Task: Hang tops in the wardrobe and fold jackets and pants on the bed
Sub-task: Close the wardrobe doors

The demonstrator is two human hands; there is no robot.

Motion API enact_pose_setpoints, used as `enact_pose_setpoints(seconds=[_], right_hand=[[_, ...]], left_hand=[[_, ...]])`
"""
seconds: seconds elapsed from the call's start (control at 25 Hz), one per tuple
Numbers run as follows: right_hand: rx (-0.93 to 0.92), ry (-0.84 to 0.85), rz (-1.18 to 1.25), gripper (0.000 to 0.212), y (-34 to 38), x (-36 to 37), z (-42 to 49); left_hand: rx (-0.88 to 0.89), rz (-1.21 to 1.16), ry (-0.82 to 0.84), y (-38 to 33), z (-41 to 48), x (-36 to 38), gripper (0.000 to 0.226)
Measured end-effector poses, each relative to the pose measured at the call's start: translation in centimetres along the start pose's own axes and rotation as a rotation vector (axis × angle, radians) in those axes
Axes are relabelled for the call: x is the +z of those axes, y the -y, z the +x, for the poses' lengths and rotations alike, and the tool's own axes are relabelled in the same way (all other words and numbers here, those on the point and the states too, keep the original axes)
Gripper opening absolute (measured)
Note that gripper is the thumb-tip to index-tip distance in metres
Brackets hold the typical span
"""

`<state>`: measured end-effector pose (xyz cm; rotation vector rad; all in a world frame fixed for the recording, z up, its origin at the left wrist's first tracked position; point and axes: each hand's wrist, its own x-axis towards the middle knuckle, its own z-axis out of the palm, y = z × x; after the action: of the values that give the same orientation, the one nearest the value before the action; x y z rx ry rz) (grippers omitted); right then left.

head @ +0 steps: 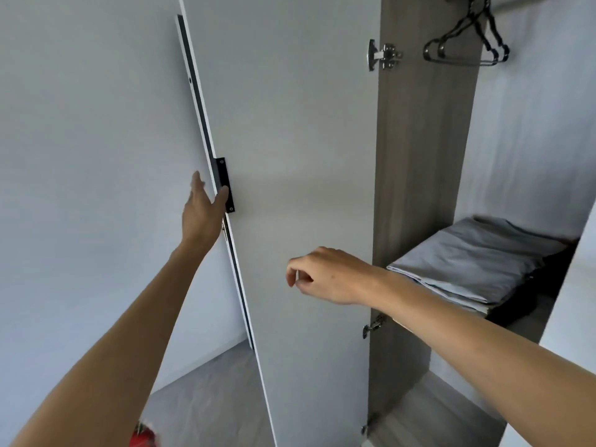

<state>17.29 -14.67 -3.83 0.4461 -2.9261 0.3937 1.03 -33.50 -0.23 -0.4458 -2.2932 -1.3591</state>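
Note:
The white wardrobe door (290, 156) stands swung open in front of me. My left hand (201, 211) is at its free edge, thumb on the black handle (224, 183) and fingers straight behind the edge. My right hand (325, 275) hovers in front of the door's inner face with fingers loosely curled, holding nothing. Inside the wardrobe, black wire hangers (467, 43) hang bare from the rail at the top right. No tops, jackets or pants show in my hands.
Folded grey linen (467, 262) lies on a shelf inside the wardrobe, with a dark item (529, 301) beside it. Metal hinges (383, 56) join the door to the wood-grain side panel (422, 188). A red object (145, 437) sits on the grey floor at the lower left.

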Motion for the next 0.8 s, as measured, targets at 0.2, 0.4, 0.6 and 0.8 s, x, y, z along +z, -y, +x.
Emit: enact_pose_setpoints(seconds=[0.2, 0.4, 0.6, 0.8], right_hand=[[0.062, -0.055, -0.030, 0.017, -0.7, -1.6, 0.4], [0.104, -0.255, 0.124, 0.008, -2.8, -0.5, -0.6], [0.128, -0.408, 0.384, 0.050, -2.2, -0.1, -4.3], [0.443, -0.705, 0.175, 0.037, -5.1, -1.7, -11.2]], left_hand=[[0.020, -0.063, 0.109, -0.4, 2.4, -0.3, 0.029], [0.163, 0.011, 0.204, -2.0, 0.2, -1.9, 0.036], [0.400, -0.150, 0.525, -9.1, -5.5, -0.2, 0.024], [0.630, -0.176, 0.615, -17.1, -10.3, 7.9, 0.025]])
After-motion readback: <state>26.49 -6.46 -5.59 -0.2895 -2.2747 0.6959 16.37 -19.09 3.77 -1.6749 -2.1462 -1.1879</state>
